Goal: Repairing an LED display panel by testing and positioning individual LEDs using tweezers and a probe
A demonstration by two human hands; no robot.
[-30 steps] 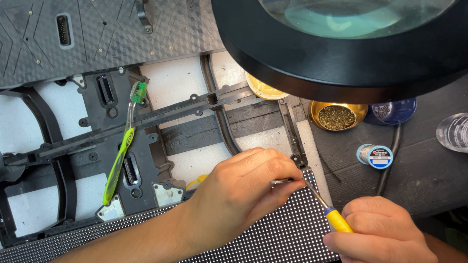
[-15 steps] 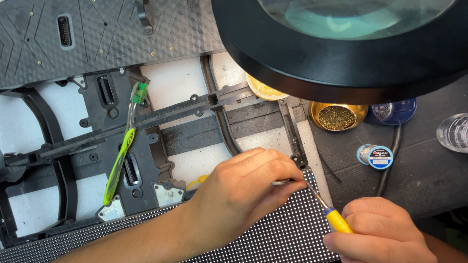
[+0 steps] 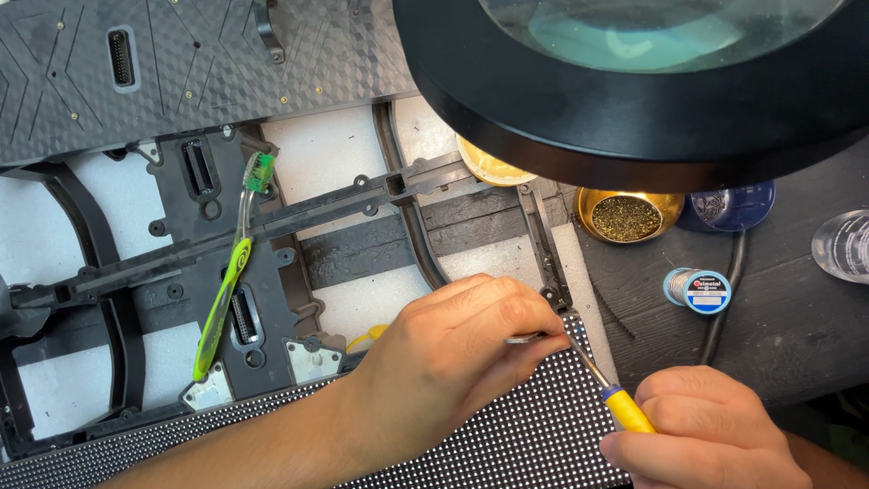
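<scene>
Both hands meet at the near right corner of a dotted LED panel (image 3: 507, 435) lying flat at the bottom of the view. His left hand (image 3: 453, 362) rests curled on the panel, fingertips pinched narrow around what looks like fine metal tweezers (image 3: 525, 339), though the fingers hide most of them. His right hand (image 3: 715, 435) is closed round a yellow-handled tool (image 3: 625, 407), whose thin shaft slants up and left, tip meeting the tweezers at the panel's corner. That working spot lies just ahead of the left fingertips, nearer them than the right fist. Beyond sit a black frame (image 3: 317, 208), a green toothbrush (image 3: 226, 290), a solder spool (image 3: 699, 290), a brass wool pot (image 3: 626, 215) and a magnifier lamp (image 3: 634, 81) overhead
</scene>
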